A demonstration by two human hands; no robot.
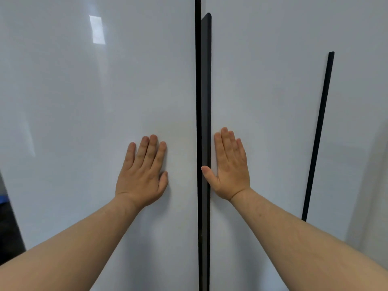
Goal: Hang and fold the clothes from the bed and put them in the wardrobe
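Where the view begins, far left of the dark vertical gap between the two doors, a sliver of dark floor and something blue shows past the edge of the glossy white left wardrobe door. That door carries a bright rectangular reflection high up, well left of the gap. Nearer the gap, the left hand lies flat on the door, fingers straight and close together, pointing up, thumb tucked along the side nearest the gap; it holds nothing and only presses on the panel.

Just right of the gap runs a long flat black handle strip fixed along the edge of the glossy white right wardrobe door. The right hand rests flat on this door just beside the strip, fingers straight and pointing up, holding nothing; its thumb reaches left across the strip toward the gap.

Well right of the gap, a second thin black handle strip runs down the white panel, leaning slightly. Both doors stand nearly closed, so the wardrobe's inside is hidden, and no clothes are in view.
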